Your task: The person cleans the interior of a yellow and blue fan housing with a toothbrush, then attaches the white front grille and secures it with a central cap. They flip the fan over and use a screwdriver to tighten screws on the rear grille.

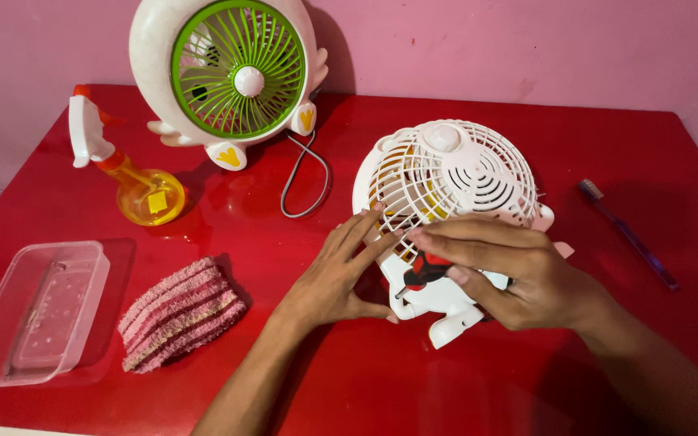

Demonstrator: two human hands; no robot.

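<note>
The right hand [519, 278] covers most of the red-handled screwdriver [423, 270], so its tip on the white fan [446, 186] is hidden. The green fan [236, 69] is clipped at the top edge; both forearms run off the bottom.

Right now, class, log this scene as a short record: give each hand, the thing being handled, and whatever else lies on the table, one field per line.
Surface: red table against a pink wall
Left hand: open, fingertips resting on the white fan's grille
Right hand: shut on a red-handled screwdriver, tip pointing down-left
White fan: lying tilted, its feet toward the person
Green-grilled fan: upright at the back
Spray bottle: yellow, lying on its side
Folded cloth: pink, striped
Clear plastic tray: near left edge
Toothbrush: purple, far right
</note>
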